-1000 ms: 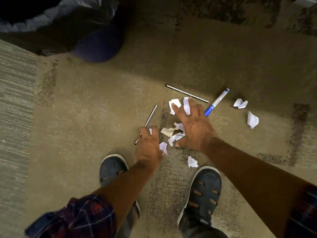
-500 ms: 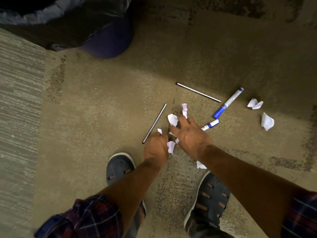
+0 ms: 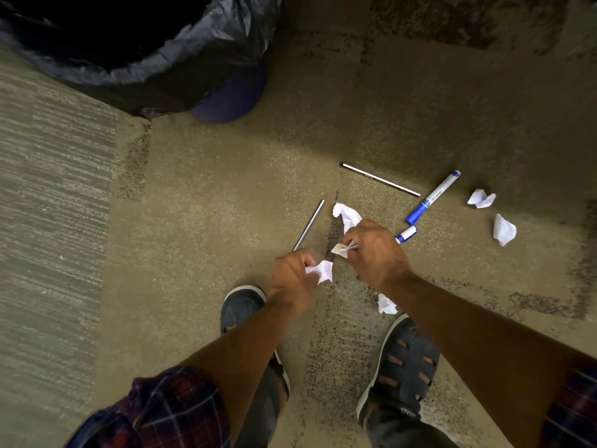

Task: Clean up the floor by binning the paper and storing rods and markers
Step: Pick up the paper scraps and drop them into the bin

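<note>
Standing at the far left, the lined bin (image 3: 135,56) waits, well apart from the litter. Next comes one rod (image 3: 308,225), untouched on the floor (image 3: 200,221). The left hand (image 3: 292,276) has closed around a white paper scrap (image 3: 323,270) and lifted clear; the right hand (image 3: 374,250) has also gathered up, pinching crumpled paper (image 3: 347,215) that lay loose a second ago. Further right, the second rod (image 3: 379,179), two markers (image 3: 433,197) and two scraps (image 3: 504,229) remain, so binning looks next.

Crumpled white paper scraps (image 3: 504,229) on floor and pinched in my fingers (image 3: 350,245); two thin metal rods (image 3: 380,179) flat; two blue-capped markers (image 3: 432,198) beside them.
</note>
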`<state>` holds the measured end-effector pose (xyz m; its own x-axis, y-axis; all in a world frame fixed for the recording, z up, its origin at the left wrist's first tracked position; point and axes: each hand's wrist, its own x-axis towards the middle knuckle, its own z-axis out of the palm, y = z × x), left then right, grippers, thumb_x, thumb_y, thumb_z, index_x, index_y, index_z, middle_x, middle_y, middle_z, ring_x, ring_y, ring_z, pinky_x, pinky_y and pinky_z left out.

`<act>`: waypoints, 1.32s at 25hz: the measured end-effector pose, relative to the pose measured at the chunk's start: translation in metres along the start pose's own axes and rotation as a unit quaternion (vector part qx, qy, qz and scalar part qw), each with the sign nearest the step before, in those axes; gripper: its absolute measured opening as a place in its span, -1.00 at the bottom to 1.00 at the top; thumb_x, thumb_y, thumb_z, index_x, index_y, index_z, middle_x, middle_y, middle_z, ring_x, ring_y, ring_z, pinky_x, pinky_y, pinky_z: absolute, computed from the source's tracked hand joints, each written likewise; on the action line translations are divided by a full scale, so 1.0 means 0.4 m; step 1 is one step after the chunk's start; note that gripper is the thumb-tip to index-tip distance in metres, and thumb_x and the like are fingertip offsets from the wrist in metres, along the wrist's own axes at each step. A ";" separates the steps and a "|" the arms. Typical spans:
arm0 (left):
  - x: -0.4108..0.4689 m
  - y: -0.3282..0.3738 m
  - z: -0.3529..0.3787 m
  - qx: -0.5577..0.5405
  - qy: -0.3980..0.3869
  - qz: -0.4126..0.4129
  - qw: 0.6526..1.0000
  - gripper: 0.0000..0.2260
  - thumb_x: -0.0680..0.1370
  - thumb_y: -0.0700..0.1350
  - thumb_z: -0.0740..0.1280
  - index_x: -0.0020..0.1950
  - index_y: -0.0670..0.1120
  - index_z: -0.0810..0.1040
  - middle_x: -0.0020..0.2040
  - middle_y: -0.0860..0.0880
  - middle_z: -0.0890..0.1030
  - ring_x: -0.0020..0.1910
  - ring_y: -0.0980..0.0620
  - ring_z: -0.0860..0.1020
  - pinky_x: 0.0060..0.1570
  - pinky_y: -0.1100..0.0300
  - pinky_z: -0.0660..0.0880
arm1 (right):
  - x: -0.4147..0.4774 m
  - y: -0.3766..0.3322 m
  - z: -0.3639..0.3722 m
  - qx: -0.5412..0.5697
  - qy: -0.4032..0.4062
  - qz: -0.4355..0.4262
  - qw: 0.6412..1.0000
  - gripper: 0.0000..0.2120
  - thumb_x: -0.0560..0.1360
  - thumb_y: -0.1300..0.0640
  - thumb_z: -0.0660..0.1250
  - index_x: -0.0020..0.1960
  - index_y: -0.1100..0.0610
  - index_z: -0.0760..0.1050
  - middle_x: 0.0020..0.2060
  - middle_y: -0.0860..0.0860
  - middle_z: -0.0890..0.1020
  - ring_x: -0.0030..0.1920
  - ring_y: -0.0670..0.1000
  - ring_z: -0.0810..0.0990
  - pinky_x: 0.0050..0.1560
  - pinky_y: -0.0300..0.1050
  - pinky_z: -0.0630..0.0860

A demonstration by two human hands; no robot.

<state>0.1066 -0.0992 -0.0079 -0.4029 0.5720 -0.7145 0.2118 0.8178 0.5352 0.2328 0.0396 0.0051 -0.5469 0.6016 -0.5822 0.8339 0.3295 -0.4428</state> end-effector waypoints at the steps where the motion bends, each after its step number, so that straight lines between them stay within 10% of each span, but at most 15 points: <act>1: -0.011 0.006 -0.013 -0.009 0.003 -0.004 1.000 -0.94 0.48 -0.31 0.49 -0.14 -0.24 0.64 -0.26 -0.05 0.58 -0.36 0.15 0.44 -0.42 0.46 0.36 | -0.013 -0.008 -0.022 0.040 0.018 0.017 0.999 -0.83 0.47 0.34 0.45 0.02 0.17 0.72 0.02 0.12 0.65 -0.03 0.09 0.64 0.00 -0.16 0.53; 7: -0.103 0.113 -0.145 -0.145 0.096 0.024 0.985 -0.90 0.50 -0.21 0.53 -0.13 -0.13 0.62 -0.24 -0.10 0.66 -0.27 0.00 0.55 -0.23 0.08 0.54 | -0.070 -0.112 -0.189 0.225 0.092 0.116 0.963 -0.82 0.40 0.30 0.56 -0.05 0.09 0.73 -0.04 0.02 0.69 -0.15 -0.04 0.64 -0.12 -0.34 0.54; 12: -0.167 0.262 -0.326 -0.233 0.201 0.062 0.949 -0.86 0.47 -0.14 0.55 -0.18 0.06 0.64 -0.31 0.16 0.67 -0.38 0.26 0.55 -0.36 0.35 0.50 | -0.089 -0.288 -0.352 0.409 0.139 0.136 0.892 -0.79 0.40 0.32 0.57 -0.10 0.03 0.72 -0.24 0.00 0.74 -0.35 -0.15 0.67 -0.35 -0.31 0.58; 19: -0.145 0.434 -0.606 -0.353 0.260 0.068 0.896 -0.86 0.47 -0.22 0.56 -0.14 -0.01 0.67 -0.26 0.03 0.69 -0.30 0.09 0.59 -0.29 0.23 0.55 | -0.022 -0.588 -0.529 0.515 0.174 0.065 0.837 -0.73 0.41 0.40 0.55 -0.11 0.04 0.67 -0.36 -0.15 0.67 -0.43 -0.26 0.61 -0.43 -0.38 0.53; 24: -0.074 0.494 -0.741 -0.394 0.292 -0.004 0.872 -0.89 0.49 -0.25 0.54 -0.07 -0.08 0.67 -0.21 -0.06 0.73 -0.29 0.01 0.67 -0.11 -0.04 0.69 | 0.070 -0.741 -0.568 0.551 0.145 0.082 0.818 -0.75 0.41 0.33 0.54 -0.15 -0.02 0.66 -0.30 -0.12 0.71 -0.31 -0.12 0.70 -0.24 -0.14 0.71; 33: -0.003 0.497 -0.843 -0.458 0.268 -0.044 0.847 -0.92 0.59 -0.24 0.46 0.07 -0.13 0.67 0.01 -0.14 0.75 0.01 -0.06 0.77 0.06 0.07 0.74 | 0.175 -0.771 -0.598 0.589 0.091 0.138 0.791 -0.92 0.54 0.18 0.42 0.03 0.06 0.64 0.04 0.09 0.69 0.02 0.08 0.71 -0.05 -0.01 0.74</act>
<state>-0.1512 0.0410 0.2512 -0.7790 0.1991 -0.5946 -0.5207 0.3230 0.7903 -0.0449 0.1542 0.2639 -0.2466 0.6622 -0.7076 0.2131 -0.6752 -0.7062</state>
